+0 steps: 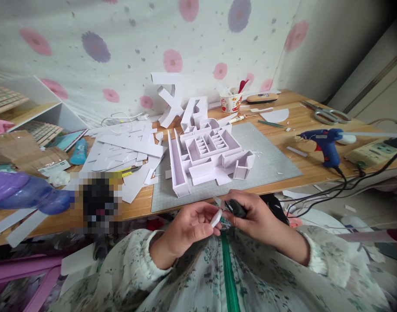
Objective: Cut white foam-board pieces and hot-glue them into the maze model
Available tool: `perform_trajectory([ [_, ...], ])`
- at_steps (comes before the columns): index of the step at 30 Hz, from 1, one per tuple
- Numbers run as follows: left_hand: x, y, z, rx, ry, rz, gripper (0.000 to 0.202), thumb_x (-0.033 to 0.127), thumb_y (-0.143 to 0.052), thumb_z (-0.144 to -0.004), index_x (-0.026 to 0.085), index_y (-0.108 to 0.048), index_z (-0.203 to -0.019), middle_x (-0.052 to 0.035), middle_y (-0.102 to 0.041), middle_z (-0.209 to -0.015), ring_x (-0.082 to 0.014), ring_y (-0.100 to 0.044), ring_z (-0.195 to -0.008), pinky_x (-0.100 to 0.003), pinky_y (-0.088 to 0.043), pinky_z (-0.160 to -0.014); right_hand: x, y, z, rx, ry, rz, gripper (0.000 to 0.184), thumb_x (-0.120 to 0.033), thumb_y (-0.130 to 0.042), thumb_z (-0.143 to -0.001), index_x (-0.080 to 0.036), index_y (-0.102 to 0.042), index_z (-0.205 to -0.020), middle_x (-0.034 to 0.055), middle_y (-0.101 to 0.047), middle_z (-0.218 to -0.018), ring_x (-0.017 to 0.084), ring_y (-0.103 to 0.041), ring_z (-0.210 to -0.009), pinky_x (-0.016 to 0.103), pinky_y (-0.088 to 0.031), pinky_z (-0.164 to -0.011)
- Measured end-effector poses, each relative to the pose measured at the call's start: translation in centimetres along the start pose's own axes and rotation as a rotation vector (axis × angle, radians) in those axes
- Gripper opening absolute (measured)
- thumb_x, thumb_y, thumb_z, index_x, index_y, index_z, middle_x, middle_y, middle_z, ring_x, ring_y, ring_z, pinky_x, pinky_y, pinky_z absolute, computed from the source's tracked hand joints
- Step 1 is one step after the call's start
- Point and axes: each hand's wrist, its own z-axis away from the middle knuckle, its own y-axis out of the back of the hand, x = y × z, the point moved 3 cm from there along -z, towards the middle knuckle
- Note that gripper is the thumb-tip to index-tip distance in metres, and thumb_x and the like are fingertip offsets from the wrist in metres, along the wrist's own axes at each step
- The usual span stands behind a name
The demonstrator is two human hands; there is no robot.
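My left hand (188,227) pinches a small white foam-board strip (216,218) close to my chest, below the table edge. My right hand (252,212) grips a black-handled craft knife (234,208), its blade touching the strip's upper end. Just beyond my hands, a white foam-board building model (208,149) with several small compartments stands on a grey cutting mat (270,160).
White foam-board offcuts (120,151) pile at the left of the wooden table (302,173). A blue glue gun (325,145), scissors (328,115) and a power strip (374,151) lie at the right. A cup of tools (231,100) stands at the back. A purple object (25,193) sits far left.
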Motion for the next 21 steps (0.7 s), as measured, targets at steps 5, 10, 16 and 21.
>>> perform_trajectory([
  [5,1.0,0.7,0.8,0.120,-0.228,-0.218,0.054,0.038,-0.083,-0.068,0.016,-0.064,-0.114,-0.0071,-0.070,-0.097,-0.0181,-0.066,-0.087,-0.029,-0.054,-0.082,0.5,0.0,1.2,-0.013,-0.087,0.119,0.009,-0.026,-0.058,-0.091,-0.018,-0.061,-0.093,0.0004,-0.063,-0.078,0.012,-0.056,-0.068,0.021,-0.042,-0.064],
  [10,1.7,0.9,1.5,0.188,-0.353,-0.421,0.054,0.026,-0.083,-0.067,0.019,-0.063,-0.117,-0.0052,-0.070,-0.101,-0.0169,-0.065,-0.090,-0.025,-0.053,-0.085,0.3,-0.2,2.2,-0.135,-0.082,0.244,0.004,-0.016,-0.053,-0.085,-0.018,-0.057,-0.087,0.0004,-0.061,-0.075,0.012,-0.054,-0.065,0.022,-0.039,-0.061],
  [16,2.5,0.3,1.5,0.214,-0.380,-0.487,0.053,0.027,-0.083,-0.065,0.017,-0.064,-0.114,-0.0049,-0.070,-0.096,-0.0168,-0.065,-0.085,-0.024,-0.054,-0.082,-0.2,-0.3,2.1,-0.134,0.016,0.367,0.015,-0.009,-0.046,-0.070,-0.019,-0.053,-0.080,-0.0006,-0.057,-0.069,0.012,-0.049,-0.059,0.022,-0.033,-0.056],
  [21,2.9,0.1,1.6,0.210,-0.419,-0.512,0.053,0.028,-0.083,-0.064,0.018,-0.064,-0.113,-0.0042,-0.070,-0.094,-0.0166,-0.066,-0.084,-0.023,-0.054,-0.080,0.1,-0.3,2.1,-0.106,0.005,0.415,0.018,-0.009,-0.046,-0.066,-0.018,-0.054,-0.078,0.0000,-0.058,-0.067,0.013,-0.050,-0.058,0.022,-0.033,-0.056],
])
